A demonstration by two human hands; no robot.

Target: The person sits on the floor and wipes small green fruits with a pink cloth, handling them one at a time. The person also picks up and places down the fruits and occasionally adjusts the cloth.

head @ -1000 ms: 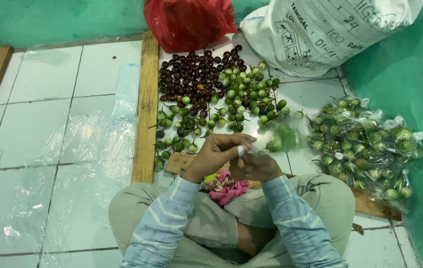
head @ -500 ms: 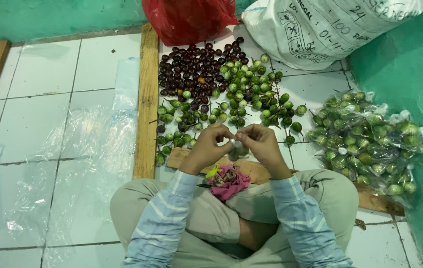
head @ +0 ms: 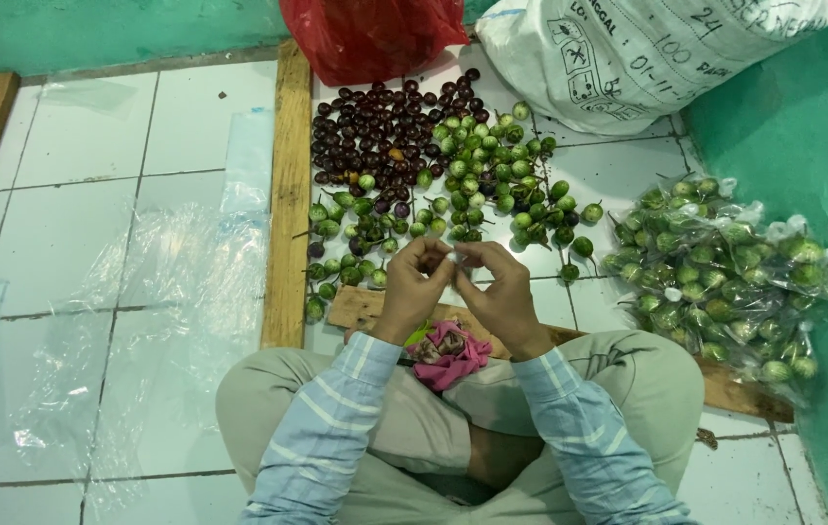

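From the head camera, the left hand [head: 414,287] and right hand [head: 503,292] were raised together above the lap, fingers [head: 433,255] of both pinched narrow on a small pale thing [head: 454,255], perhaps a bit of plastic; it was too small to tell. Beyond them small green eggplants [head: 492,185] and dark purple ones [head: 375,126] lay heaped on the white tiled floor [head: 64,224], bagged eggplants [head: 725,272] to the right, by a green wall [head: 793,117].

Left hand [head: 414,287] and right hand [head: 500,292] raised together at body midline, fingertips meeting in a pinch. Backs of hands face camera. Forearms angle inward from bent elbows. Person sits cross-legged.
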